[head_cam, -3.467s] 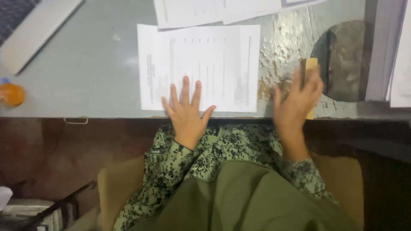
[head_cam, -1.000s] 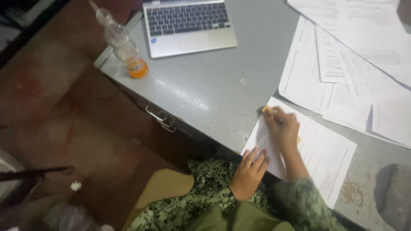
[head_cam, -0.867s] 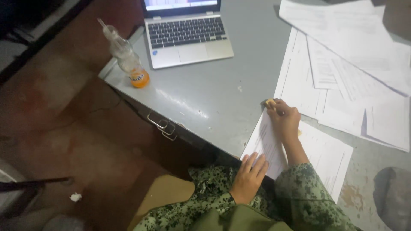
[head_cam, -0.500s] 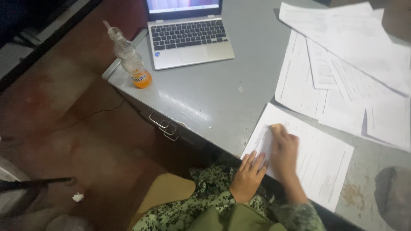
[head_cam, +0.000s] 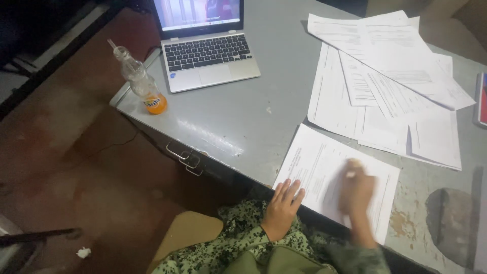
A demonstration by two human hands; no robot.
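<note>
Pinning the printed sheet (head_cam: 324, 167) at the desk (head_cam: 243, 116) edge with your left hand (head_cam: 282, 208), fingers spread flat, you are running your blurred right hand (head_cam: 357, 190) across it, grip unclear.

The right hand (head_cam: 357, 190) is blurred; its small pale object cannot be identified, and its grip is unclear.

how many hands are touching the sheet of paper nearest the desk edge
2. The left hand presses flat on the sheet at its near corner; the right hand, blurred, is over its middle holding a small pale object.
</note>
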